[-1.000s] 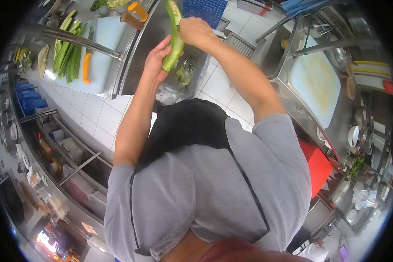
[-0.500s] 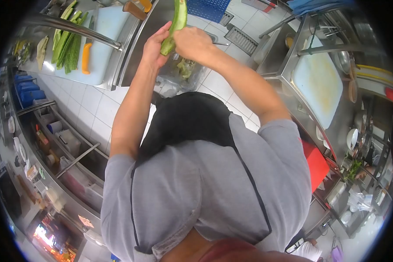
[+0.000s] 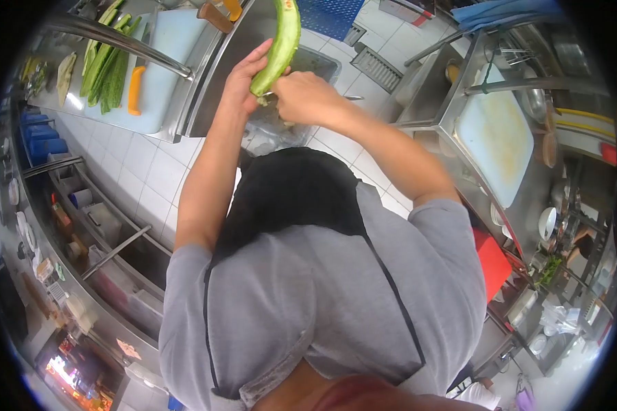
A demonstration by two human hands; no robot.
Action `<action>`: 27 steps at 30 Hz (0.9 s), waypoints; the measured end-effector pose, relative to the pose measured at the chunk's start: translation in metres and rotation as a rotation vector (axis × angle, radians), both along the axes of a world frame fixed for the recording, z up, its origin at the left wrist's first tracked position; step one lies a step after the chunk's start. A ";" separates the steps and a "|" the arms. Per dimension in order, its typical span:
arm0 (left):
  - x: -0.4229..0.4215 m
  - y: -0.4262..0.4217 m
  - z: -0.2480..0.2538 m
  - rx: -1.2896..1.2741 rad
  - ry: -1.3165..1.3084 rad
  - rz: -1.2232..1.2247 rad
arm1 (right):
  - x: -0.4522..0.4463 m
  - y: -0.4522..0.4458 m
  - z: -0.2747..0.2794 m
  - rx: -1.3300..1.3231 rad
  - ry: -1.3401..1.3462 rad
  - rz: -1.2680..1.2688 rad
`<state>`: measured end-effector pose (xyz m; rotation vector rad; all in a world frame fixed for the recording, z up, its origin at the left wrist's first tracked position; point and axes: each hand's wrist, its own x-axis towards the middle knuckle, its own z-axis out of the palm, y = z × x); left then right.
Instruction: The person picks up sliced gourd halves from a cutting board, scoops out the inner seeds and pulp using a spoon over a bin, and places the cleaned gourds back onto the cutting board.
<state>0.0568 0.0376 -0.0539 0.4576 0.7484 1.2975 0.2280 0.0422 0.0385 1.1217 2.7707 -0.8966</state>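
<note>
My left hand (image 3: 243,79) grips the lower end of a long halved bitter melon (image 3: 285,53), bumpy green outside and pale inside. Orange-red bits show near its far end. Closed around a metal spoon (image 3: 354,98), my right hand (image 3: 306,100) is against the melon's near end; the handle pokes out to the right and the bowl is mostly hidden. Beneath both hands is a clear plastic-lined tub (image 3: 330,67) with pale scraps inside. More green halves (image 3: 110,79) lie at upper left, partly on a cutting board (image 3: 175,41), beside an orange-handled knife (image 3: 136,89).
A metal bar (image 3: 120,45) crosses above the left counter. Brown- and orange-handled items (image 3: 216,15) sit at the board's far side. On the right, a second cutting board (image 3: 497,137) rests on a steel counter. A floor drain (image 3: 377,67) and blue mat (image 3: 329,15) lie ahead.
The melon has shifted slightly, exposing more of its pale inside and the orange-red bits. My right hand has moved down along it to the near end.
</note>
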 end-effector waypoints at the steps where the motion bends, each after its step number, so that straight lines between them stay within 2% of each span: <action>1: -0.002 -0.001 -0.001 0.066 -0.067 0.027 | 0.006 0.004 0.000 -0.006 0.033 -0.059; 5: -0.016 -0.006 0.005 0.171 -0.190 0.007 | 0.027 0.028 -0.014 -0.035 0.126 -0.282; 7: -0.015 -0.011 0.020 0.249 -0.040 0.025 | 0.033 0.031 -0.011 -0.122 0.107 -0.436; 10: -0.013 -0.011 0.042 0.356 0.126 0.021 | 0.039 0.037 -0.041 -0.069 0.117 -0.550; 13: -0.024 -0.004 0.045 0.357 0.231 -0.058 | 0.038 0.037 -0.060 -0.045 0.046 -0.561; 15: -0.024 -0.001 0.052 0.370 0.279 -0.081 | 0.036 0.047 -0.107 0.072 0.111 -0.538; 17: -0.022 0.000 0.058 0.374 0.314 -0.075 | 0.031 0.051 -0.120 0.106 0.145 -0.547; 22: -0.020 -0.004 0.060 0.292 0.363 0.025 | 0.021 0.048 -0.092 0.021 0.067 -0.585; 27: -0.022 -0.006 0.059 0.246 0.393 0.160 | 0.018 0.053 -0.118 0.080 0.051 -0.543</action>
